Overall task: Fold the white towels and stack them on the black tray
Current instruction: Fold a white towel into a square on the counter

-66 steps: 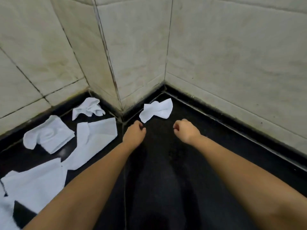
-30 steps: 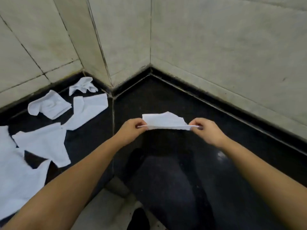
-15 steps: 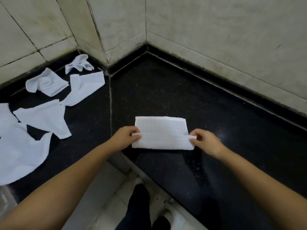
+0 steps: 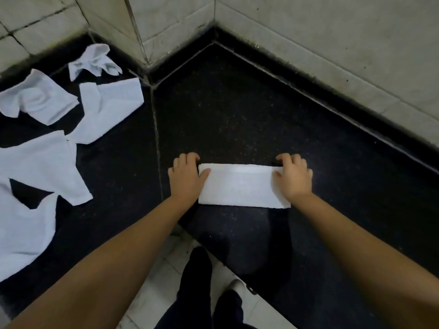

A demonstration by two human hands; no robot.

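Here the folded towel (image 4: 240, 186) lies flat on the black counter (image 4: 237, 103), a long narrow band whose long axis runs straight across from left to right in front of the person. The left hand (image 4: 186, 176) sits at its left short end and the right hand (image 4: 293, 178) at its right short end, so each hand is equally near its own end and neither has to reach. Both hands have their fingers curled over the far long edge while the thumbs lie on the top face; they appear to pinch the far corners of the cloth, though how firmly they hold cannot be told from above.

Because the band stretches between the two hands, the next fold would most likely carry one short end across to meet the other, halving the length. That judgement rests only on the shape: the towel is already narrow front to back, and long side to side.

Well apart, on the left of the same dark surface, the loose towels (image 4: 40, 162) lie unfolded and overlapping, with a crumpled towel (image 4: 93, 60) nearest the tiled wall (image 4: 332, 32). No separate black tray can be made out; the dark slab may serve as it.
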